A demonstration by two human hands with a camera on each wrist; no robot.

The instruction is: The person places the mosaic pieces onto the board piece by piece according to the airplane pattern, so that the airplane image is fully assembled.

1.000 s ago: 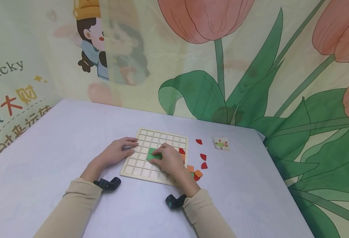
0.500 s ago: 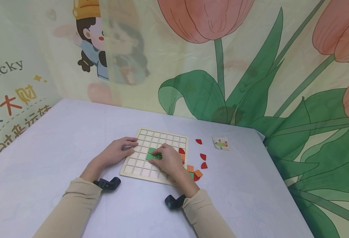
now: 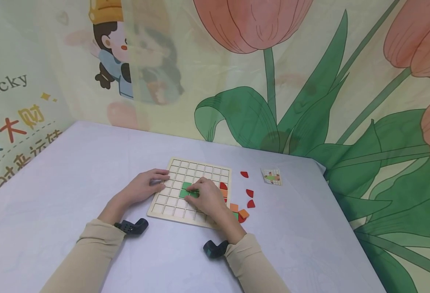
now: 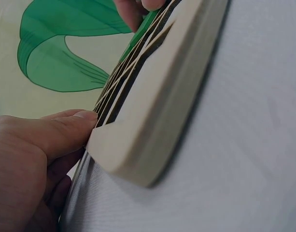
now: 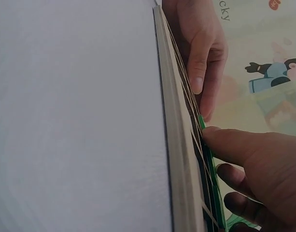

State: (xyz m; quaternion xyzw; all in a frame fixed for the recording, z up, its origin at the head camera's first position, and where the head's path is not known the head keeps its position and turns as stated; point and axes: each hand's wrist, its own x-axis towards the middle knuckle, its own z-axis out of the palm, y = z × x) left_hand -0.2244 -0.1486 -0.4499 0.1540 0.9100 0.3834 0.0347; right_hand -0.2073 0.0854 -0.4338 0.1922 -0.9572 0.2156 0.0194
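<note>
A pale wooden grid board (image 3: 166, 210) lies on the white-covered table. At its left edge rests my left hand (image 3: 146, 188), fingers stretched out and the thumb touching the frame. Several green square tiles (image 3: 183, 193) sit in the middle cells. Over them bends my right hand (image 3: 210, 198), with thumb and curled fingers around a green tile (image 5: 204, 124) that it partly covers. Near the right side of the grid a red quarter-circle piece (image 3: 223, 186) and an orange square tile (image 3: 224, 193) lie in cells, partly hidden by that hand.
Loose red quarter-circle pieces (image 3: 249, 193) lie right of the board. By its lower right corner are orange tiles (image 3: 243, 213), with green and red pieces beside them. A small pattern card (image 3: 271, 177) lies farther right. A printed cloth backdrop (image 3: 236, 114) stands behind the table.
</note>
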